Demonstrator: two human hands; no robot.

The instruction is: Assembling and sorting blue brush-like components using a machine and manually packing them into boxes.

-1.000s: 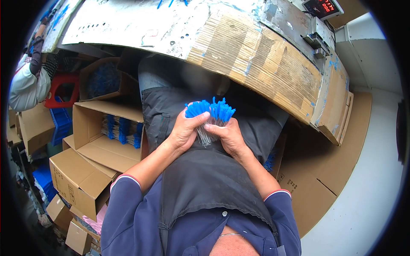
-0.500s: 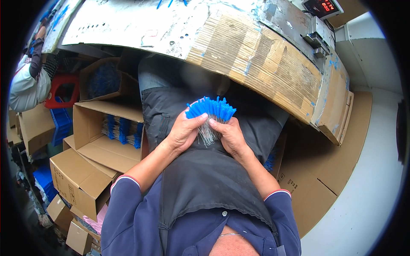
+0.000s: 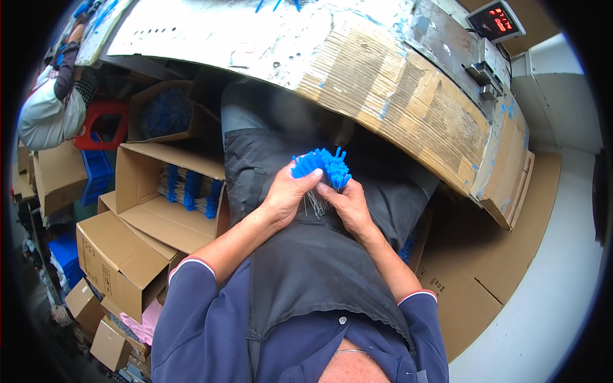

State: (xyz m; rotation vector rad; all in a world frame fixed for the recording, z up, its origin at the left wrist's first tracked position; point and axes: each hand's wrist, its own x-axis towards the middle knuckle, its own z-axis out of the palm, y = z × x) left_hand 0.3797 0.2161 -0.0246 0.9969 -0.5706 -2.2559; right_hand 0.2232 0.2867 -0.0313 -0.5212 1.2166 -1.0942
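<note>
Over the lap, the left hand (image 3: 284,195) and right hand (image 3: 345,203) press together around a bundle of blue-tipped sticks (image 3: 321,167). A loosened grip could spill sticks onto the apron (image 3: 306,255), missing the open box (image 3: 182,185) left of the hands.

Two bare hands, the left hand (image 3: 285,195) and the right hand (image 3: 343,205), meet on one bundle of thin blue-tipped wire pieces (image 3: 321,167); the pieces are too many and too fine to count. One open brown cardboard box (image 3: 153,185) holds several more blue-tipped bundles. One red plastic stool (image 3: 102,121). One digital scale with a red display (image 3: 497,22).
</note>
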